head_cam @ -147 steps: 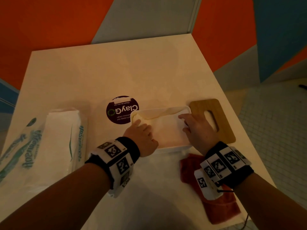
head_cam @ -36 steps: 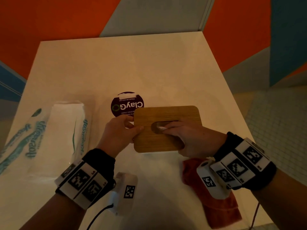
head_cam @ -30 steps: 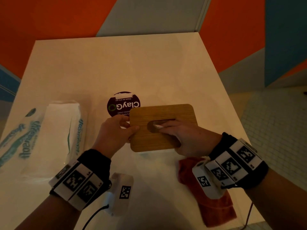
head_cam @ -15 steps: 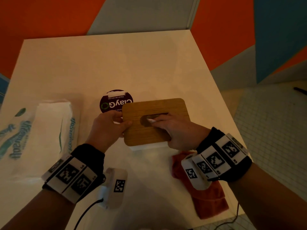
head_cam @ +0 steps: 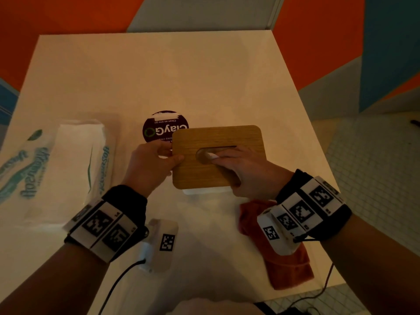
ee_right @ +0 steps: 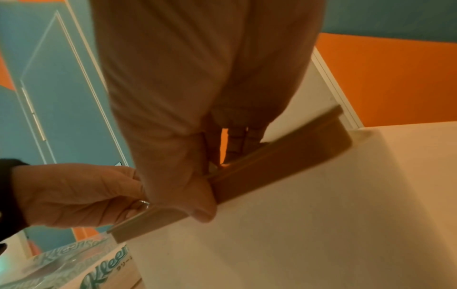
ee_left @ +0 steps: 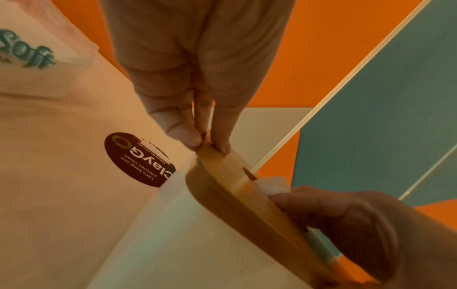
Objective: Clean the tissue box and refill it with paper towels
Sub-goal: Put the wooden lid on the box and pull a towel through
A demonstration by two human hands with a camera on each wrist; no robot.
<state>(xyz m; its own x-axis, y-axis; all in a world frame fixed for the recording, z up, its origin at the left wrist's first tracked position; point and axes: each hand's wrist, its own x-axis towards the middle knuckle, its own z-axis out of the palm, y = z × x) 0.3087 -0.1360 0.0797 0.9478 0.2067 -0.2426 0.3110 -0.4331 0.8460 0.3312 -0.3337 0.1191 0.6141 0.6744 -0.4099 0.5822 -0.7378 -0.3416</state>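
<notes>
The wooden lid (head_cam: 227, 137) lies on top of the white tissue box (head_cam: 204, 191) at the table's middle. My left hand (head_cam: 150, 164) pinches the lid's left edge, thumb on top and fingers (ee_left: 183, 133) beneath. My right hand (head_cam: 241, 171) lies over the lid, thumb (ee_right: 197, 205) on its front edge and fingertips at the slot. A bit of white paper towel (ee_left: 272, 185) pokes up through the slot beside those fingertips. The box wall (ee_left: 173, 234) shows below the lid (ee_left: 235, 176); its inside is hidden.
An opened Kleenex pack (head_cam: 75, 164) lies at the left of the white table (head_cam: 159, 71). A red cloth (head_cam: 284, 264) lies by the front right edge. A round dark sticker (head_cam: 159, 128) sits behind the box. A cable runs off my left wrist.
About five seconds ago the box was open and the lid lay to its right; now the lid covers the box. Over the last second both hands have stayed put on the lid.
</notes>
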